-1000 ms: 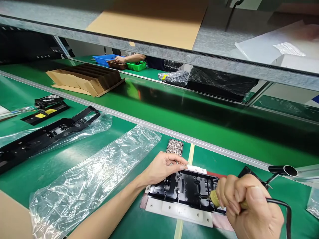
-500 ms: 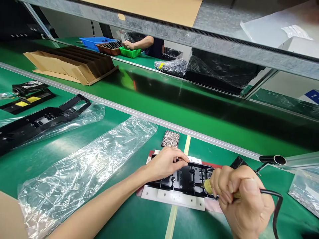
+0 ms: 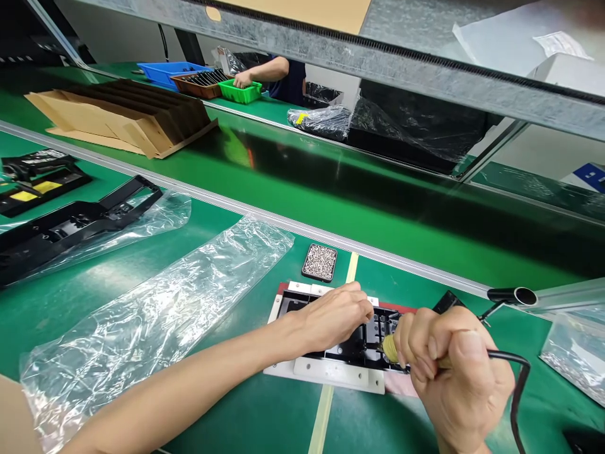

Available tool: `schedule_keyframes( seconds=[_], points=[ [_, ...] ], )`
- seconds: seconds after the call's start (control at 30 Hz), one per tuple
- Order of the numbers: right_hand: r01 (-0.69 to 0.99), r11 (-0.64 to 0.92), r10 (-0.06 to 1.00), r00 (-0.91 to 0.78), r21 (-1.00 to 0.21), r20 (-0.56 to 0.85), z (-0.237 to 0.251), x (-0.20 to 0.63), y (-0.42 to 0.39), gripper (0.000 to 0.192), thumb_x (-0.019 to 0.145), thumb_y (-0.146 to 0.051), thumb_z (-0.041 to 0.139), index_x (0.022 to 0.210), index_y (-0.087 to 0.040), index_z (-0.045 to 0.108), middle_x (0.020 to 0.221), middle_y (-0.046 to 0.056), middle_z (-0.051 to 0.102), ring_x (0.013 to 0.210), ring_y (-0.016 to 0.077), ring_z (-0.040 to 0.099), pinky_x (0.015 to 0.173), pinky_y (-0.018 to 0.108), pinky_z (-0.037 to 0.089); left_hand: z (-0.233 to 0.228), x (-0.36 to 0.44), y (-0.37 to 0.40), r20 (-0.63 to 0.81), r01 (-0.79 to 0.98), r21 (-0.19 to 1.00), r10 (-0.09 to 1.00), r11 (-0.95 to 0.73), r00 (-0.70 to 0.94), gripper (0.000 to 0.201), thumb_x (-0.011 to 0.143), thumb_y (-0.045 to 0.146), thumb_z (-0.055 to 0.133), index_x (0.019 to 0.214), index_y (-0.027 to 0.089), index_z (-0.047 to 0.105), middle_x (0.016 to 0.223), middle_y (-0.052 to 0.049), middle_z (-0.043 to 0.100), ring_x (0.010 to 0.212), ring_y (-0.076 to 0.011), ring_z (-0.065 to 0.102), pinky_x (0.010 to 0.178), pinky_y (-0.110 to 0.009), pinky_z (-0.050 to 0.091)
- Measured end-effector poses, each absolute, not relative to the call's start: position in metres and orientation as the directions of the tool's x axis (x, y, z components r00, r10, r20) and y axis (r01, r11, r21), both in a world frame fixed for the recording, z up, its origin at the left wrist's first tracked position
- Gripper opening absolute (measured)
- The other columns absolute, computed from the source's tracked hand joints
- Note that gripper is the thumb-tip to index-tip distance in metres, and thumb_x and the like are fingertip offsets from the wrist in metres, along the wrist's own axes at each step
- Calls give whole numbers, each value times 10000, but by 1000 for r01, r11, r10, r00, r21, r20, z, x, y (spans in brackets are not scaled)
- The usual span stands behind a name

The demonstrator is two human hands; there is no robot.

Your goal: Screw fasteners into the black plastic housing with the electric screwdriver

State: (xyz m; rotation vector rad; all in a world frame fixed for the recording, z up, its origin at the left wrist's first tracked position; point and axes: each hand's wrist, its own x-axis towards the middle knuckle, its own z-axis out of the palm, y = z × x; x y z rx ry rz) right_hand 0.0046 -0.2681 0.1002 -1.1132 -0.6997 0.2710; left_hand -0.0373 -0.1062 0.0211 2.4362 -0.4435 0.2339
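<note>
My right hand (image 3: pixel 456 372) is wrapped round a soldering iron (image 3: pixel 390 348) with a yellow handle and a black cord. The iron points left and down at a black plastic housing (image 3: pixel 347 350), its tip close to the ribs inside. Above the housing's middle is my left hand (image 3: pixel 335 315), its fingers curled together and bent downward; whatever they hold, if anything, is hidden. The housing lies in a fixture of white blocks (image 3: pixel 331 373) on a reddish base. Just behind it sits a small black tray (image 3: pixel 319 262) filled with tiny metal pieces.
A tube-shaped holder (image 3: pixel 513 296) stands at right, near a clear bag (image 3: pixel 574 359). Empty plastic film (image 3: pixel 155 315) and another black housing (image 3: pixel 80 224) lie left. Beyond the rail are folded cardboard dividers (image 3: pixel 127 120) and a co-worker's hand (image 3: pixel 244 79) at a green bin (image 3: pixel 240 92).
My left hand has moved right over the housing, closer to the iron, and its fingers now bend down. My right hand keeps the iron at about the same spot. The view has shifted slightly.
</note>
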Motion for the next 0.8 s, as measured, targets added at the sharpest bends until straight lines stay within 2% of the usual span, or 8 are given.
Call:
schedule_keyframes(
  seconds=[0.3,0.53,0.67,0.8],
  points=[
    [141,438,544,745,-888,386,98,5,-270,380,1051,-330,502,695,-198,486,510,-41,399,441,98,387,435,238,324,16,-39,-105,218,-342,514,-266,-787,939,209,918,-26,590,888,141,714,850,-34,642,852,-194,539,666,-308,410],
    [147,434,535,752,-889,386,98,5,-269,383,1053,-329,501,692,-199,491,501,-40,393,443,98,373,432,235,323,24,-46,-105,176,-413,290,-376,-863,910,198,930,-34,586,945,131,695,924,-60,616,906,-226,514,709,-369,408],
    [138,431,547,746,-892,380,99,5,-269,386,1056,-342,501,697,-201,495,505,-41,396,449,100,379,437,237,328,31,-56,-102,179,-452,162,-424,-877,888,118,975,39,611,1028,120,679,991,-85,599,962,-249,501,726,-393,395],
    [139,433,547,745,-891,382,98,5,-269,388,1060,-339,502,698,-200,498,508,-40,403,451,99,381,438,236,327,34,-67,-103,160,-432,94,-414,-897,896,191,1084,139,491,1179,106,653,1025,-98,594,959,-256,498,727,-411,383]
  ],
)
